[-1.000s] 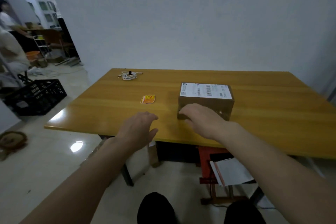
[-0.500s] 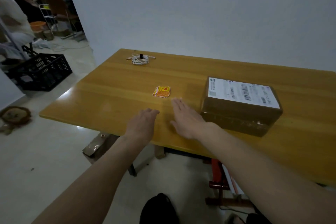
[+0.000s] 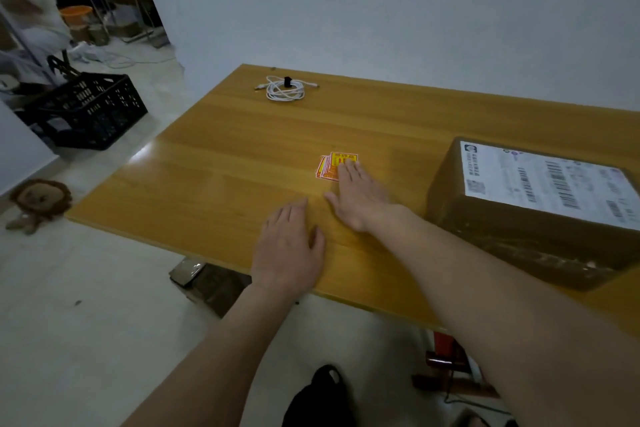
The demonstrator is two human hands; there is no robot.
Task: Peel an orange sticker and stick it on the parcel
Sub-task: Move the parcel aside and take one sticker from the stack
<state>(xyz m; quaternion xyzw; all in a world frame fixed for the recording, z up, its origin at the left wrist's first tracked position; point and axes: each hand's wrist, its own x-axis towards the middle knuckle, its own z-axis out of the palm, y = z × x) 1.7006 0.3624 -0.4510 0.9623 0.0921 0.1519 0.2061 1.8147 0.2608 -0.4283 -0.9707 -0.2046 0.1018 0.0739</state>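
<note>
A small stack of orange stickers (image 3: 331, 165) lies on the wooden table (image 3: 225, 163). My right hand (image 3: 358, 199) lies flat with its fingers spread, and the fingertips cover the stack's near right corner. Palm down and holding nothing, my left hand (image 3: 289, 250) hovers over the table's near edge, to the left of the right hand. The brown parcel (image 3: 512, 236) with a white shipping label (image 3: 550, 182) on top stands at the right, apart from both hands.
A coiled white cable (image 3: 284, 89) lies at the table's far side. On the floor to the left are a black crate (image 3: 88, 111) and a lion plush toy (image 3: 38, 199). A red stool (image 3: 446, 360) stands under the table. A person sits at the far left.
My right hand has left the parcel and moved left and forward onto the sticker stack. My left hand has come forward over the table edge. The camera has moved closer.
</note>
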